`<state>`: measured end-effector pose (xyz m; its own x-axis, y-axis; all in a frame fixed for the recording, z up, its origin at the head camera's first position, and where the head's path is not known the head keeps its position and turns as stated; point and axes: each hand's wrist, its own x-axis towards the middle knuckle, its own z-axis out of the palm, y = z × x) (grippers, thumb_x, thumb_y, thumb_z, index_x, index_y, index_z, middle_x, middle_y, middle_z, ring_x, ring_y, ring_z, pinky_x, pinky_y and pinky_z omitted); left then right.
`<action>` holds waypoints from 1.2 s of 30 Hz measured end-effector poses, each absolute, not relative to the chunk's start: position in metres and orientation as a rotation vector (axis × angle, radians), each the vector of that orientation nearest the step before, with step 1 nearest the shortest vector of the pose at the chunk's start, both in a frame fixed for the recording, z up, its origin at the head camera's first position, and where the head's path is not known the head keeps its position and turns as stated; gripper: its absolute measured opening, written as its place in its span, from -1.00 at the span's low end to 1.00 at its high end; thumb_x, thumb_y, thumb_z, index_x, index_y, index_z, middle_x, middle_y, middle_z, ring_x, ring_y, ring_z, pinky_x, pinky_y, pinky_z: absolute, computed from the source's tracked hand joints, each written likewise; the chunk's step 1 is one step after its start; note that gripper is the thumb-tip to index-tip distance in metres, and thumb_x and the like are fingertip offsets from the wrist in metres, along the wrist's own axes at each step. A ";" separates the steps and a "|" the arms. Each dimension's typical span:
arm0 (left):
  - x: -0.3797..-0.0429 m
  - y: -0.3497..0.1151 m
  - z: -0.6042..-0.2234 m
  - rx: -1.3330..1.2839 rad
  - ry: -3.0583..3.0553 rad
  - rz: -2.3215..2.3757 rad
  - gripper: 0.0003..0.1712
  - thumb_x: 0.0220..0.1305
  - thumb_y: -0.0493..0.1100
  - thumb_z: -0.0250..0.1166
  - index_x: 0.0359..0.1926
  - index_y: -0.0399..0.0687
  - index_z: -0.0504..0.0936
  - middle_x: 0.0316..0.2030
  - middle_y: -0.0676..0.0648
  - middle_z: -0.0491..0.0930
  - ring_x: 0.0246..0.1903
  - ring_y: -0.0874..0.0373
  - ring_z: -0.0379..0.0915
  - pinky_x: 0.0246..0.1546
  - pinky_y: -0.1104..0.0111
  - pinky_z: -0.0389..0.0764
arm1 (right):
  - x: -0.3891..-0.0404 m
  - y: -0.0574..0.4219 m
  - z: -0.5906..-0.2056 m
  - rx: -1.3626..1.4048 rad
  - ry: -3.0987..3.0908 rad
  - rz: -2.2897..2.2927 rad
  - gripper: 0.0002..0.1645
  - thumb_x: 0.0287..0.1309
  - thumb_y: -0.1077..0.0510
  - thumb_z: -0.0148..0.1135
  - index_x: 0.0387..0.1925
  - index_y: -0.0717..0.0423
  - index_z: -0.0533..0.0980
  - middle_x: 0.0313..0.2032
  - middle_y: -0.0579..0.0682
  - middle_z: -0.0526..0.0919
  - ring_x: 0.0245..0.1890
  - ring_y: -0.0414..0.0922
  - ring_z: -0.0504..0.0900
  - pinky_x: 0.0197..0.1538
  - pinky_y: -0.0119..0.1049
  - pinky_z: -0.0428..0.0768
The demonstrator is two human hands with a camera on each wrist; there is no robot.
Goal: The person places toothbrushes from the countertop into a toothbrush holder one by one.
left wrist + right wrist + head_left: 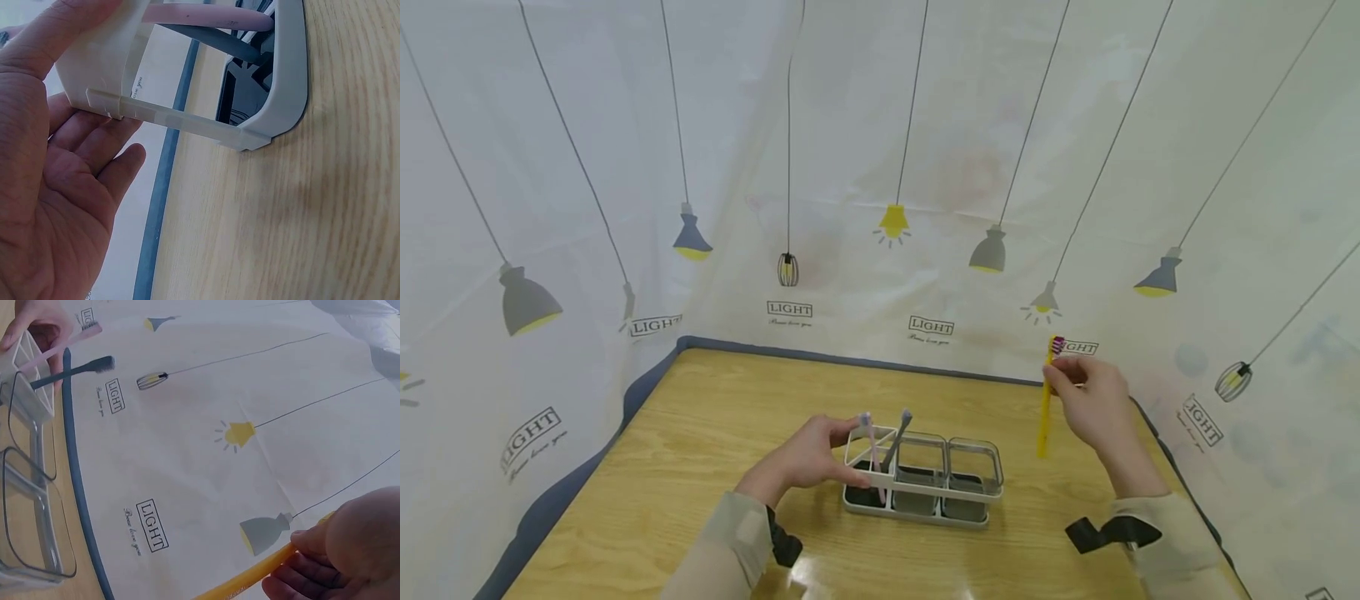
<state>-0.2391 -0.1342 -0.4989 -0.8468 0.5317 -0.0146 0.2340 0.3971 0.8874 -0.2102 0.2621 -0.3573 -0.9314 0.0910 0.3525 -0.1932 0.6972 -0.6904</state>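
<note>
A white toothbrush holder (917,482) stands on the table, its left end gripped at the top frame between the thumb and fingers of my left hand (811,454). In its left section lean a pink toothbrush (874,446) and a dark grey toothbrush (895,442), bristle heads up. Two clear cups (976,467) sit in the sections to the right. My right hand (1093,404) pinches a yellow toothbrush (1044,425) near its head, held upright to the right of the holder. Its purple bristles point up; the right wrist view shows the yellow handle (250,578) below the fingers.
The wooden table (715,400) is bordered at the back and sides by a hanging sheet (850,350) printed with lamps. Black straps (1112,533) circle both wrists.
</note>
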 end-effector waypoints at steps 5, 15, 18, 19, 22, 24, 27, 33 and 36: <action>-0.239 -0.135 -0.498 0.659 2.352 1.440 0.15 0.01 0.07 0.74 0.57 -0.01 0.38 0.49 -0.02 0.39 0.46 -0.14 0.32 0.45 -0.04 0.34 | -0.206 0.246 -0.347 0.124 -2.482 1.165 -0.66 0.56 0.12 0.24 0.01 0.38 0.65 -0.18 0.24 0.72 -0.22 0.06 0.72 -0.26 -0.57 0.60; -0.241 -0.136 -0.498 0.671 2.353 1.444 0.14 -0.01 0.07 0.75 0.56 0.03 0.40 0.47 0.02 0.42 0.46 -0.07 0.33 0.46 -0.02 0.33 | -0.198 0.216 -0.337 0.149 -2.430 1.342 -0.69 0.54 0.12 0.26 -0.03 0.35 0.67 -0.17 0.21 0.73 -0.25 -0.13 0.69 -0.25 -0.47 0.61; -0.241 -0.136 -0.497 0.671 2.362 1.435 0.14 -0.01 0.08 0.75 0.57 0.04 0.40 0.47 0.04 0.42 0.45 -0.03 0.34 0.46 0.00 0.34 | -0.198 0.204 -0.338 0.170 -2.425 1.419 -0.69 0.55 0.14 0.26 -0.02 0.38 0.65 -0.16 0.21 0.73 -0.19 -0.02 0.71 -0.19 -0.46 0.62; -0.241 -0.136 -0.497 0.671 2.363 1.434 0.14 -0.01 0.08 0.75 0.56 0.04 0.40 0.47 0.04 0.42 0.45 -0.03 0.34 0.46 0.01 0.34 | -0.198 0.201 -0.340 0.180 -2.423 1.449 -0.70 0.55 0.15 0.26 -0.03 0.38 0.64 -0.15 0.22 0.72 -0.17 0.01 0.71 -0.16 -0.46 0.63; -0.241 -0.135 -0.497 0.675 2.356 1.437 0.14 0.00 0.08 0.74 0.57 0.04 0.40 0.48 0.04 0.41 0.45 -0.01 0.34 0.46 0.02 0.35 | -0.199 0.190 -0.345 0.213 -2.417 1.532 -0.72 0.55 0.18 0.25 -0.03 0.40 0.62 -0.14 0.22 0.71 -0.14 0.06 0.72 -0.09 -0.45 0.67; -0.240 -0.135 -0.497 0.676 2.349 1.438 0.13 0.00 0.07 0.74 0.57 0.05 0.40 0.48 0.04 0.39 0.45 -0.01 0.34 0.45 0.03 0.36 | -0.199 0.183 -0.349 0.229 -2.412 1.580 -0.74 0.54 0.19 0.25 -0.04 0.39 0.61 -0.14 0.22 0.71 -0.14 0.07 0.73 -0.07 -0.43 0.68; -0.240 -0.135 -0.497 0.678 2.341 1.445 0.13 0.01 0.07 0.74 0.57 0.06 0.40 0.49 0.04 0.39 0.46 -0.01 0.33 0.45 0.02 0.37 | -0.200 0.173 -0.354 0.250 -2.399 1.657 -0.75 0.54 0.21 0.25 -0.05 0.40 0.61 -0.14 0.22 0.71 -0.14 0.06 0.73 -0.05 -0.41 0.69; -0.241 -0.136 -0.499 0.675 2.351 1.446 0.14 0.00 0.06 0.75 0.57 0.07 0.39 0.45 0.06 0.45 0.44 0.01 0.35 0.45 0.02 0.36 | -0.200 0.152 -0.364 0.273 -2.371 1.800 -0.77 0.53 0.23 0.25 -0.07 0.41 0.60 -0.16 0.21 0.71 -0.13 0.11 0.73 -0.04 -0.38 0.70; -0.240 -0.136 -0.499 0.675 2.353 1.440 0.16 0.01 0.07 0.74 0.58 0.03 0.37 0.45 0.06 0.45 0.44 0.01 0.36 0.45 0.03 0.37 | -0.199 0.143 -0.372 0.278 -2.356 1.827 -0.79 0.52 0.26 0.26 -0.09 0.42 0.60 -0.17 0.22 0.71 -0.16 0.06 0.73 -0.04 -0.38 0.70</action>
